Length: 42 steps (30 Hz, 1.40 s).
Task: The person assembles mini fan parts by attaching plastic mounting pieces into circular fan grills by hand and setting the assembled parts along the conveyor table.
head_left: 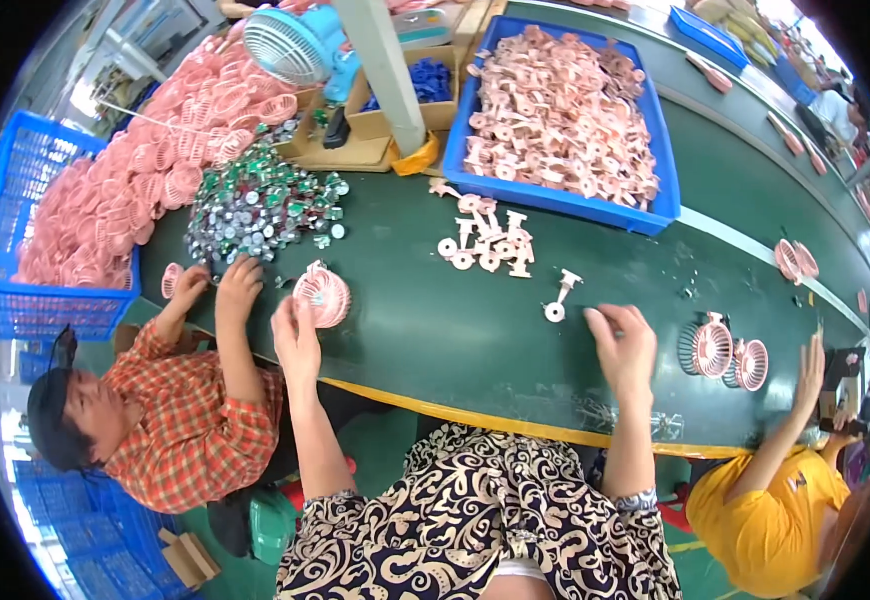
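Observation:
My left hand (298,342) is at the left edge of a round pink fan cage (327,296) on the green table. Its fingers are stretched up and appear to touch the cage rim, without closing round it. My right hand (625,348) hovers over the table with loosely bent fingers apart and nothing visible in them. Just left of it lies one pale pink fan stand piece (560,296) with a round end. Beyond, between my hands, is a small heap of similar pink pieces (490,238).
A blue tray (567,205) full of pink pieces stands at the back. Green-and-silver small parts (260,200) are heaped far left, beside many pink cages (125,190). Co-workers sit at both sides. Two pink fan cages (712,348) lie at the right. A post (383,70) rises behind.

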Motion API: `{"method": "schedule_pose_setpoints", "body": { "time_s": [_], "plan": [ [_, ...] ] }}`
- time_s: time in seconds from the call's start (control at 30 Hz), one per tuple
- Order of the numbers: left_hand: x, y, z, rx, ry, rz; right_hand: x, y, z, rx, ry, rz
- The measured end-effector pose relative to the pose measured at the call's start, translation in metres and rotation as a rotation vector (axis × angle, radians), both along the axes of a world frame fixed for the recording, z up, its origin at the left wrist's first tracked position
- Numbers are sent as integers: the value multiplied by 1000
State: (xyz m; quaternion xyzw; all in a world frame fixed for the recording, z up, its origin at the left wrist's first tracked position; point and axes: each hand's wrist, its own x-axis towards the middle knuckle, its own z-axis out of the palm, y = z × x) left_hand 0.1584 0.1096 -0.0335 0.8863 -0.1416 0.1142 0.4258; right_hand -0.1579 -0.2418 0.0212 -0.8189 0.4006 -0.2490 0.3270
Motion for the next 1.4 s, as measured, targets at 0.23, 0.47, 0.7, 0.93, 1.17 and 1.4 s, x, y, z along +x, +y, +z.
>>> {"method": "schedule_pose_setpoints", "body": {
  "time_s": [0.23, 0.47, 0.7, 0.93, 1.17, 1.4],
  "plan": [
    [-77, -44, 36, -204, 513, -574, 53, 16, -17, -43, 37, 88],
    [-69, -83, 48, 24, 31, -303, 47, 13, -44, -145, -14, 33],
    [-50, -101, 41, 260, -78, -238, 9, 19, -40, -123, 10, 17],
    [-59, -108, 44, 229, 7, -332, -32, 24, -33, -166, 98, -34],
    [-87, -118, 47, 182, 65, -324, -44, 28, -37, -156, 92, -94],
    [-137, -136, 87, 40, 110, -445, -43, 24, -50, -279, 26, -110]
  ]
}}
